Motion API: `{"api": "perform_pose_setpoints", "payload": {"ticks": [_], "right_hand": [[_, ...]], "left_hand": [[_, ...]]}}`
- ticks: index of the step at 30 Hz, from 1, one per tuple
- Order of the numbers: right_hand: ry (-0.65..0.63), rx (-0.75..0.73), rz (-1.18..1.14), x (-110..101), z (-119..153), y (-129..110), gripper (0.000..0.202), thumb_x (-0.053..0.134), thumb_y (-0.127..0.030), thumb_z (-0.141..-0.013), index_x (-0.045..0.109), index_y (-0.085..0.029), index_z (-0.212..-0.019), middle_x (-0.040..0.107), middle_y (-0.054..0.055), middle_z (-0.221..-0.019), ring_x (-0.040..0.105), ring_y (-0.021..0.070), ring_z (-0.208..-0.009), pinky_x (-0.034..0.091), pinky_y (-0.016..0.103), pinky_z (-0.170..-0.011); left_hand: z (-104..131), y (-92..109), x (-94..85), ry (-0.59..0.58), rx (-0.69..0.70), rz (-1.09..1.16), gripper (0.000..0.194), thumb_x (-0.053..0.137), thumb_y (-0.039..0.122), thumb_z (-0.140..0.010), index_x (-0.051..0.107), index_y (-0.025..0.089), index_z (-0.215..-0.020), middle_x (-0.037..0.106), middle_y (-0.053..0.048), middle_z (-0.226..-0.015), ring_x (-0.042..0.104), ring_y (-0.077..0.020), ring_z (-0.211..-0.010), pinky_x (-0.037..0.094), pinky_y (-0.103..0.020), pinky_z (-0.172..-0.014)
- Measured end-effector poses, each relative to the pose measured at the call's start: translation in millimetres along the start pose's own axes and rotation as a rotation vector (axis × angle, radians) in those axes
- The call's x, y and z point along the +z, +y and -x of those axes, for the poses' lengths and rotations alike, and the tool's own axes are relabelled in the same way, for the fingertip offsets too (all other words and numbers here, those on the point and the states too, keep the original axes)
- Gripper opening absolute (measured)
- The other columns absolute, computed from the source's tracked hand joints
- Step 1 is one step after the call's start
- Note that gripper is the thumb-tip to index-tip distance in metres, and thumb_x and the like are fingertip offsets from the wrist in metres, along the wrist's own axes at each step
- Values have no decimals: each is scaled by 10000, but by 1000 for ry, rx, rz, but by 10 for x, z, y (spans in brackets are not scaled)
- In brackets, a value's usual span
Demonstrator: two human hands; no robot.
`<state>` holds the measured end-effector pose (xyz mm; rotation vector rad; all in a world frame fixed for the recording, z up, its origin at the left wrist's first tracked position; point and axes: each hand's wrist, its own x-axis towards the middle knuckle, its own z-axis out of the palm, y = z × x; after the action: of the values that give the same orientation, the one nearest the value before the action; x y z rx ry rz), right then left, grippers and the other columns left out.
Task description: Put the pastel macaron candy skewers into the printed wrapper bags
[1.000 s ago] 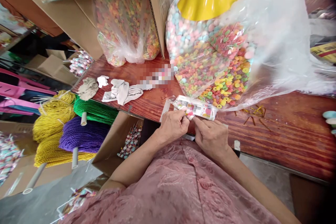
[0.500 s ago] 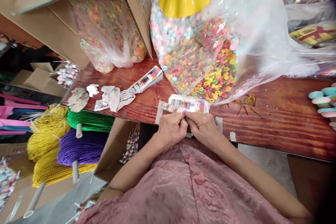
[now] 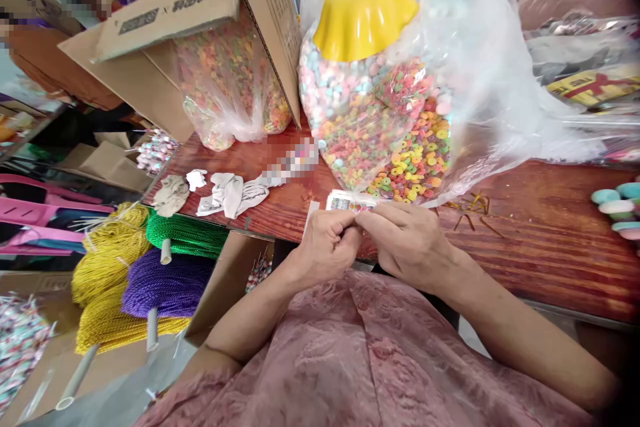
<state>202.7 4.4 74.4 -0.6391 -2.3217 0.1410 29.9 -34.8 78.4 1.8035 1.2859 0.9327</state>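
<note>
My left hand and my right hand meet at the table's front edge, their fingers curled and pinched together. Whatever lies between the fingertips is too small and too covered to make out. Just beyond them is a stack of printed clear packets, partly hidden by my hands. Behind it leans a large clear plastic bag of colourful ring-shaped candies and pastel pieces. On top of that bag rests an upturned yellow fluted bowl.
Gold twist ties lie scattered to the right. Pastel round pieces are at the right edge. A cardboard box holds another candy bag, with crumpled gloves before it. Yellow, green and purple cord bundles stand left; a person is behind.
The view has shifted, bringing the person at the back left into sight. My right hand has turned and sits higher over the packets, covering more of them. Both hands remain pinched together.
</note>
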Motion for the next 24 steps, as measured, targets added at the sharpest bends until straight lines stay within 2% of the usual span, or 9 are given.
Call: {"api": "perform_pose_setpoints", "payload": {"ticks": [4, 7, 9, 11, 12, 15, 18, 20, 24], "right_hand": [[-24, 22, -138, -114, -26, 160, 204, 428, -91, -900, 587, -181, -810, 576, -4, -653, 494, 107, -561, 340, 246, -542], [12, 116, -320, -246, -8, 260, 136, 521, -141, -934, 633, -196, -880, 602, -38, -655, 531, 77, -560, 369, 208, -559], [-4, 134, -411, -317, -35, 276, 124, 551, -183, -945, 650, -197, -871, 618, -40, -663, 552, 73, -566, 389, 198, -564], [-36, 115, -458, -346, -86, 263, 157, 540, -198, -956, 654, -189, -849, 619, -35, -661, 556, 72, -566, 399, 193, -564], [-35, 104, -465, -342, -112, 252, 170, 534, -195, -959, 651, -185, -836, 616, -34, -657, 553, 70, -562, 398, 190, -561], [15, 91, -458, -271, -163, 236, 170, 540, -170, -946, 641, -182, -810, 617, -31, -655, 557, 67, -569, 388, 182, -553], [12, 124, -467, -173, -155, 258, 168, 553, -172, -926, 641, -186, -784, 593, -33, -618, 528, 71, -543, 370, 198, -539], [42, 232, -541, -129, -131, 286, 121, 564, -216, -923, 663, -198, -855, 592, -30, -631, 516, 82, -545, 378, 213, -539], [328, 509, -819, -64, -77, 302, 300, 610, -350, -896, 622, -254, -1180, 649, 1, -836, 494, 96, -567, 390, 236, -513]], "left_hand": [[39, -65, -25, 44, -89, 218, 245, 514, 239, -891, 594, 144, -680, 490, 27, -601, 429, -89, -577, 358, -218, -565], [4, -79, -162, 93, -11, 208, 198, 718, 336, -801, 698, 157, -884, 661, -46, -855, 574, -153, -812, 456, -255, -726], [-27, -61, -209, -59, 13, 225, 256, 754, 385, -775, 704, 162, -890, 663, -64, -895, 585, -173, -872, 464, -267, -753], [-37, -47, -175, -263, -98, 373, 325, 664, 471, -849, 674, 147, -833, 604, -31, -735, 562, -129, -695, 442, -243, -639], [-31, -46, -131, -307, -179, 462, 376, 627, 509, -869, 655, 139, -811, 561, -8, -669, 515, -98, -593, 411, -225, -571], [-3, -73, 36, -198, -365, 629, 455, 675, 578, -807, 636, 125, -794, 572, -6, -678, 428, -45, -489, 325, -186, -458], [-10, -118, 147, -120, -408, 719, 459, 739, 576, -743, 636, 130, -774, 608, -17, -703, 494, -52, -511, 337, -168, -441], [-51, -140, 165, -91, -417, 800, 459, 760, 575, -712, 619, 140, -750, 588, 0, -657, 559, -79, -525, 371, -171, -450], [-165, -158, 136, 63, -405, 858, 451, 767, 564, -694, 576, 156, -712, 522, 40, -583, 545, -82, -485, 359, -175, -433]]}}
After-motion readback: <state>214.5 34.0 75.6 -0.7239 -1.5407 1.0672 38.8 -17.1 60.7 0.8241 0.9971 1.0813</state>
